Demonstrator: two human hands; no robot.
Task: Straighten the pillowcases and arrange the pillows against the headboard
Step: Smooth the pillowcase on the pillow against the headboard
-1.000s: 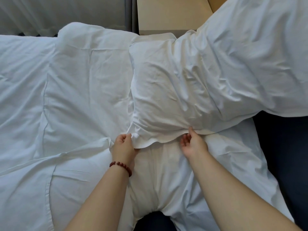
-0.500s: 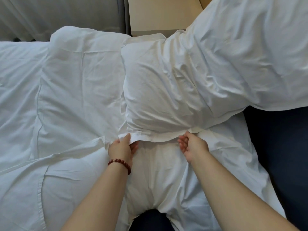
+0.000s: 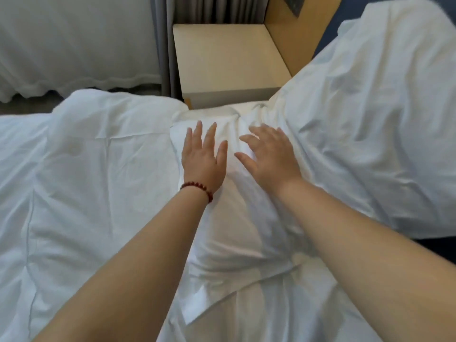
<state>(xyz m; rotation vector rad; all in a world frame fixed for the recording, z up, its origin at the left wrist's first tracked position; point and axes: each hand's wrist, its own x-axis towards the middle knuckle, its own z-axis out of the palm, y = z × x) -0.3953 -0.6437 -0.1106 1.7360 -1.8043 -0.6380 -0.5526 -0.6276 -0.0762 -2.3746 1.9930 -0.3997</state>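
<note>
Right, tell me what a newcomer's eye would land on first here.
Two bare forearms reach up the middle, the left hand and right hand spread open, side by side, on the far end of a white pillow. A dark red bead bracelet on the left wrist is the one spot of colour amid the white bedding. Beyond the hands stands a pale wooden nightstand, with a second rumpled pillow to the right.

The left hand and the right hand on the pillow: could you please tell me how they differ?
The left hand wears a dark red bead bracelet; the right hand has a bare wrist. The left hand's fingers point straight ahead, while the right hand's fingers spread and slant leftward. The left hand sits near the pillow's left edge, the right hand beside the second pillow. Both are open, palm down.
</note>
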